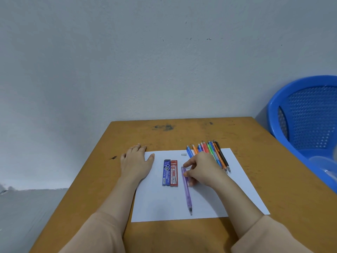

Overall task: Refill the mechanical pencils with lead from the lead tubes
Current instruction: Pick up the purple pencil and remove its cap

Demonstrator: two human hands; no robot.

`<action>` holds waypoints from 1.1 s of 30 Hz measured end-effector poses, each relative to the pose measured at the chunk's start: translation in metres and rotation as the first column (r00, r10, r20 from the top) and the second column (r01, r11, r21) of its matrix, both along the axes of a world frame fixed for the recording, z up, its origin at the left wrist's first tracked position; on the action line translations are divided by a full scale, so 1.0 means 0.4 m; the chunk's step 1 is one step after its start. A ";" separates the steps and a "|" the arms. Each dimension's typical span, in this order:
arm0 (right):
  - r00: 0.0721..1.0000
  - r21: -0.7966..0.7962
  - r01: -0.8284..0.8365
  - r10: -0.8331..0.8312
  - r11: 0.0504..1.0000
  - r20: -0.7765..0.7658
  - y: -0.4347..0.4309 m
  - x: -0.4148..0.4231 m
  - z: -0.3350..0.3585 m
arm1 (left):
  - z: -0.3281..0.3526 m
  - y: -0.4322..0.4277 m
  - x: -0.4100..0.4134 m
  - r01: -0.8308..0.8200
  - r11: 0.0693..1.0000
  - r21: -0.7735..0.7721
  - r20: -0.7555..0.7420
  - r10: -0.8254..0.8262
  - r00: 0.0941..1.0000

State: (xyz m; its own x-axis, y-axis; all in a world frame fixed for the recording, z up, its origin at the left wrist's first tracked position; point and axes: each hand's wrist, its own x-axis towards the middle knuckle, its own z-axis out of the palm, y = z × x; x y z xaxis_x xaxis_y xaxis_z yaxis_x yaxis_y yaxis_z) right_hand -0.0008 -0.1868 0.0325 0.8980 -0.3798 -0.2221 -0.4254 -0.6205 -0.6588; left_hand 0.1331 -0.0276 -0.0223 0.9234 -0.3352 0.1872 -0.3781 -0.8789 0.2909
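Two lead tubes [170,172]: side by side on the paper [237,183], untouched.
Purple pencil [187,190]: on paper, tip toward the person.
Right hand [202,170]: grip pinching its cap end.
Left hand [135,160]: spread flat on the desk [182,136].
Advice: lift gently, steady the barrel.

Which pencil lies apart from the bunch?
The purple pencil, alone mid-paper under the right hand; the other pencils lie bunched at the paper's far edge.

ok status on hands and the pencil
Left hand flat, open, on the paper's edge. Right hand fingering purple pencil, not lifted. Lead tubes untouched. Nothing blocking.
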 end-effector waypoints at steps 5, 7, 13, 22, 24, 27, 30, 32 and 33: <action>0.995 -0.035 -0.029 0.032 0.999 0.092 -0.015 -0.004 0.004 | -0.001 -0.002 0.002 0.000 1.000 0.007 -0.005 0.000 1.000; 0.984 0.000 -0.019 0.019 1.000 0.174 -0.027 -0.006 0.006 | -0.001 -0.002 0.002 0.001 1.000 0.008 -0.005 -0.001 1.000; 0.915 -0.070 0.078 -0.043 0.995 0.401 -0.053 0.018 -0.007 | -0.001 -0.001 0.002 0.001 1.000 0.007 -0.007 -0.001 1.000; 0.927 -0.504 -0.077 0.248 0.860 0.281 -0.074 0.080 -0.063 | 0.003 -0.003 0.000 0.003 1.000 0.009 -0.007 -0.003 1.000; 0.923 -0.526 -0.123 0.292 0.842 0.252 -0.065 0.085 -0.074 | 0.003 -0.002 0.000 0.002 1.000 0.006 0.001 -0.002 1.000; 0.930 -0.540 -0.188 0.326 0.820 0.172 -0.057 0.089 -0.091 | 0.002 -0.003 -0.001 -0.002 1.000 0.014 0.008 0.002 1.000; 0.927 -0.500 -0.184 0.318 0.846 0.198 -0.055 0.097 -0.080 | 0.003 -0.004 -0.003 -0.008 1.000 0.009 0.009 0.008 1.000; 0.934 -0.453 -0.177 0.295 0.874 0.204 -0.054 0.113 -0.061 | 0.003 -0.004 -0.002 -0.007 1.000 0.006 0.008 0.007 1.000; 0.938 -0.436 -0.177 0.286 0.882 0.197 -0.054 0.124 -0.052 | 0.002 -0.004 -0.002 -0.007 1.000 0.003 0.007 0.007 1.000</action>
State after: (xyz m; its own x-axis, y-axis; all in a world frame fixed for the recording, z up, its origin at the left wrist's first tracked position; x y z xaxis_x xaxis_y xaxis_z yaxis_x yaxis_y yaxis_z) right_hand 0.0489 -0.2086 0.0119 0.9758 -0.1612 0.1479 -0.0918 -0.9153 -0.3921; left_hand 0.1323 -0.0291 -0.0214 0.9245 -0.3289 0.1926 -0.3735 -0.8825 0.2859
